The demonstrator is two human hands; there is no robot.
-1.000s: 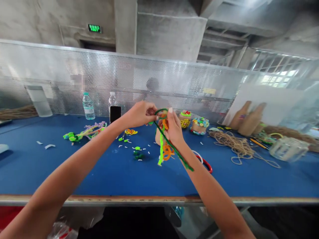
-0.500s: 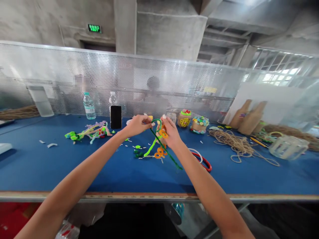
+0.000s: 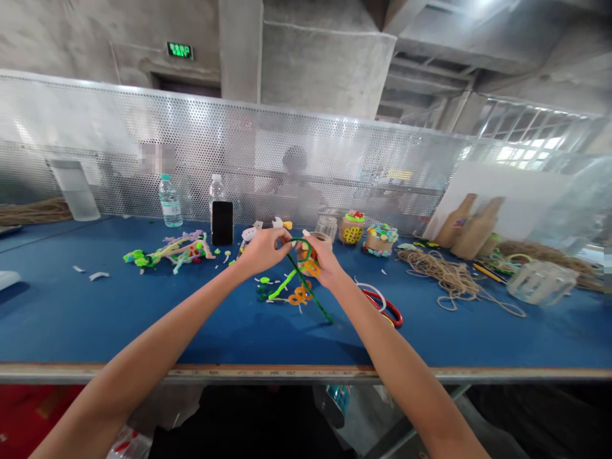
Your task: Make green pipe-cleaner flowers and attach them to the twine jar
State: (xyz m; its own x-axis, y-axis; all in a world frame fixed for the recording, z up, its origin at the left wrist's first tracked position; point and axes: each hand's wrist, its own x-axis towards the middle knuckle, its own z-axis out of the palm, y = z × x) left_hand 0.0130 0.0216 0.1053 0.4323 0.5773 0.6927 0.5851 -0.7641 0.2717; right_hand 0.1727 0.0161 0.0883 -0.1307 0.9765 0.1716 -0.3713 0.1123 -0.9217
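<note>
A dark green pipe cleaner (image 3: 313,290) loops between my hands, its long free end slanting down towards the blue table. My left hand (image 3: 268,247) pinches it near the loop with thumb and fingertips. My right hand (image 3: 322,258) has its fingers closed on the other side of the loop. Tight against that hand are an orange pipe-cleaner flower (image 3: 312,268) and the brown rim of a jar (image 3: 321,236); whether the hand also grips the jar I cannot tell. Below lie another orange flower (image 3: 299,294) and a bright green pipe cleaner (image 3: 283,285).
Red-handled scissors (image 3: 391,312) lie right of my hands. Decorated jars (image 3: 380,241), loose twine (image 3: 437,271) and a glass jar (image 3: 541,282) stand or lie further right. A phone (image 3: 222,223), a water bottle (image 3: 170,203) and a pipe-cleaner bundle (image 3: 172,252) are left.
Both hands have come slightly lower, and my right hand has turned, with the jar rim now showing behind it. The green pipe cleaner's free end has swung a little left.
</note>
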